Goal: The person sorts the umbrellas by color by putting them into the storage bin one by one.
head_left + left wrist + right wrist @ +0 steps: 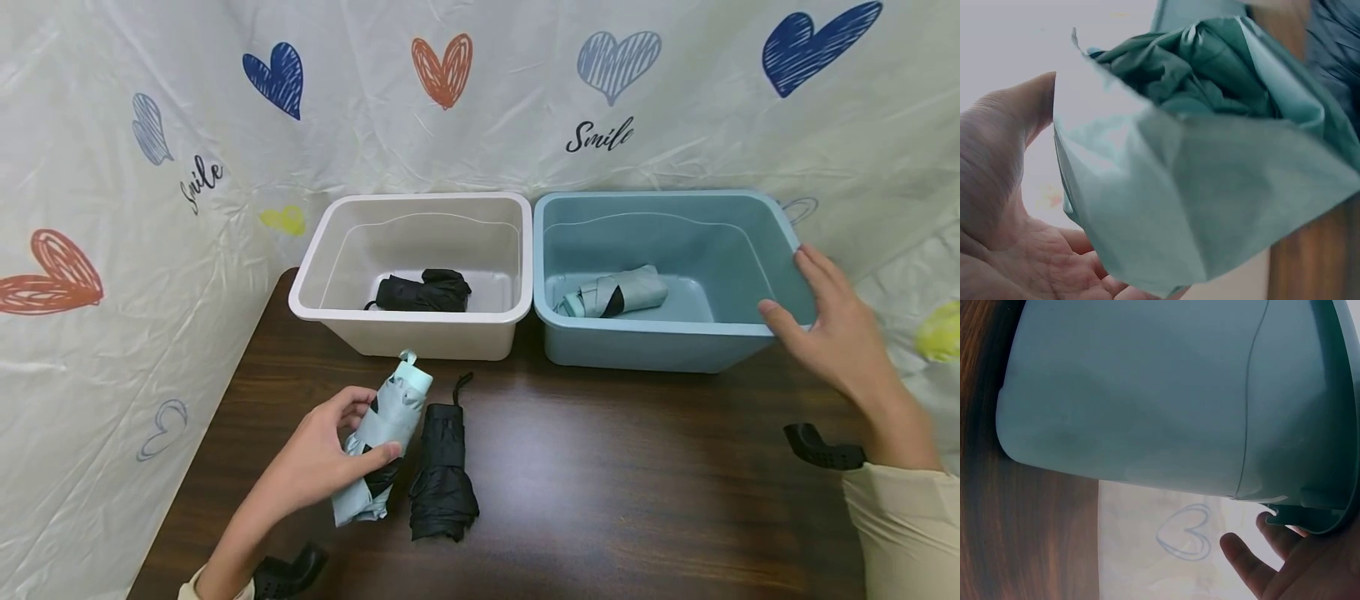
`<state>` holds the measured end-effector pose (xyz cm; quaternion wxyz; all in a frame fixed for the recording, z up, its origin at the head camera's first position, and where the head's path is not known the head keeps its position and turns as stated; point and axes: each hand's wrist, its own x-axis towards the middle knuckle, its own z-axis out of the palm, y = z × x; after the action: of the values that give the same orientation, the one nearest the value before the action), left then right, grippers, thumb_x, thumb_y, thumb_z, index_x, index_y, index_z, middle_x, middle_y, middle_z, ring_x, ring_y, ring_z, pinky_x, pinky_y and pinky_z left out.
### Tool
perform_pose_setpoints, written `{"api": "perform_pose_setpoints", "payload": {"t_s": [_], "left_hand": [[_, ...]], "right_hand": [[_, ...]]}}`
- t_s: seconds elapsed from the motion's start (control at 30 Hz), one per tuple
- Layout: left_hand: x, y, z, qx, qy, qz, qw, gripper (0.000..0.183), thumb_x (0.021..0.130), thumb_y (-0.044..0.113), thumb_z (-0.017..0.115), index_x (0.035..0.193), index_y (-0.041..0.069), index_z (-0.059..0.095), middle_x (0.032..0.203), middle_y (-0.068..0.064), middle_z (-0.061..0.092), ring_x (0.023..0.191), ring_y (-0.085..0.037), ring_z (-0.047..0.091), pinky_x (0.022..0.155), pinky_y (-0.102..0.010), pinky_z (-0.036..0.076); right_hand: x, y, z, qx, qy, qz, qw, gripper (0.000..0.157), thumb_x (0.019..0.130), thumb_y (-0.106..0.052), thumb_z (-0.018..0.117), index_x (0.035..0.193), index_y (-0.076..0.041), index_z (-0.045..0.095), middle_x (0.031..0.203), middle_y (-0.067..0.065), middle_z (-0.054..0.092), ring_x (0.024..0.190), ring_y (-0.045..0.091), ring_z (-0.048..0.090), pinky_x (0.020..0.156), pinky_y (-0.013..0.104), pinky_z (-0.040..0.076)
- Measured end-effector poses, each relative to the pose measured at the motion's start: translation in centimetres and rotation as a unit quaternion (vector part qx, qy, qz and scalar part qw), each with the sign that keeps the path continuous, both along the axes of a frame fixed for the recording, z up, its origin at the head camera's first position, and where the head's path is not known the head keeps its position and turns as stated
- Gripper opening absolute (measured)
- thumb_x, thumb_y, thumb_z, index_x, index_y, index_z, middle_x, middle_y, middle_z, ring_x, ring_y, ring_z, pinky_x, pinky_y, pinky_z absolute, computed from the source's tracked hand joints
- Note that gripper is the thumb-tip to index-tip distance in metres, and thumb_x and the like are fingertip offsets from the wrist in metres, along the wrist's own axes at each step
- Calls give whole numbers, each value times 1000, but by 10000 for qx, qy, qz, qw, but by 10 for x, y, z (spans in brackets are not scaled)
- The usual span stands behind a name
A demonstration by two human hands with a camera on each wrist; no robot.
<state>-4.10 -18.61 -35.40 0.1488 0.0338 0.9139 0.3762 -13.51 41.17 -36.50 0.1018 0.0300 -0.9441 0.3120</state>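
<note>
My left hand (318, 454) holds a light blue folded umbrella (401, 404), thumb across its near side and fingers on the far side. It is tilted, its capped end towards the bins; in the left wrist view its gathered fabric (1179, 187) fills the middle. Right beside it a black folded umbrella (442, 475) lies on the table, strap pointing away from me. My right hand (843, 333) grips the right front corner of the blue bin (645, 331), thumb over the rim. The right wrist view shows fingers (1247, 565) outside, below the rim.
A beige bin (420, 333) stands left of the blue one, with a black folded umbrella (423, 292) inside. Another light blue folded umbrella (630, 290) lies in the blue bin. Behind the dark wooden table (600, 475) hangs a white sheet (510, 100) printed with hearts.
</note>
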Motion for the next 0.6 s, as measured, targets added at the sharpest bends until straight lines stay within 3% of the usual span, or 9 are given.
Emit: {"api": "perform_pose_setpoints", "payload": {"t_s": [0.2, 0.4, 0.6], "left_hand": [[-8, 14, 19, 514, 380, -545, 9965, 63, 85, 37, 86, 135, 6, 61, 119, -8, 72, 104, -17, 71, 85, -33, 60], [-23, 29, 33, 731, 555, -792, 9926, 60, 84, 36, 86, 132, 8, 63, 108, -5, 74, 96, -15, 70, 71, -27, 56], [-42, 43, 39, 825, 593, -932, 9904, 57, 84, 35, 84, 131, 9, 63, 108, -5, 74, 94, -14, 72, 79, -28, 56]], "right_hand": [[0, 0, -1, -20, 30, -18, 10000, 78, 102, -29, 56, 168, -2, 23, 176, 23, 18, 160, 55, 18, 129, 72, 11], [0, 1, -2, -26, 62, -25, 10000, 78, 102, -29, 57, 168, -3, 24, 177, 22, 19, 161, 54, 18, 130, 70, 11], [0, 0, -2, -17, 58, -24, 10000, 78, 102, -29, 57, 168, -3, 24, 177, 22, 18, 160, 55, 18, 130, 71, 11]]}}
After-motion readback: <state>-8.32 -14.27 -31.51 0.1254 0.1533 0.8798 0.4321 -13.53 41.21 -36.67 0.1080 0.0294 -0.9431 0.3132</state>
